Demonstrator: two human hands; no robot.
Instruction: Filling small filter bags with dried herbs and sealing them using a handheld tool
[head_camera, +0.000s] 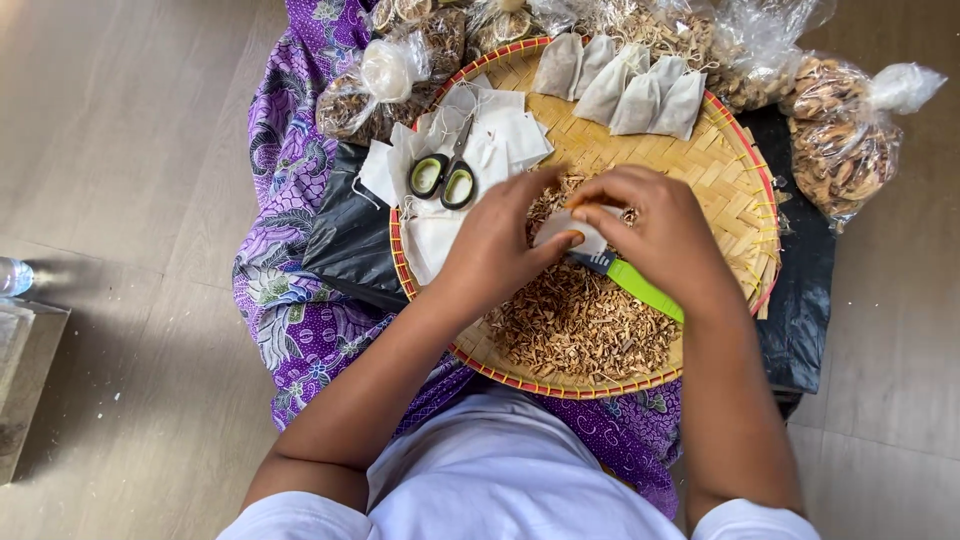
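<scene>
Below, as I watch through the head camera, both hands meet over a round woven bamboo tray (735, 165) with a red-trimmed rim. My view shows the left hand (495, 250) with fingers (548, 248) pinching a small white sachet (562, 228), while the right hand (660, 235) closes its fingers (610, 195) on the same sachet from the other side — the two sets of fingertips almost touching. Beneath the right palm a green-handled tool (640, 288) slants out toward the wrist; I cannot tell whether it is gripped or only resting. Just under the fingers lies a heap of dried brown chips (580, 325). Beyond the left fingers sit black-and-green scissors (445, 178) on a stack of flat empty white pouches (500, 135); beyond the right fingers, a row of filled sachets (630, 90) leans along the far rim. Clear bags of dried material (845, 140) crowd the tray's far edge. The tray rests on black plastic sheeting (350, 235) over purple patterned cloth (285, 180) — all on a pale wood-look floor (130, 150).
</scene>
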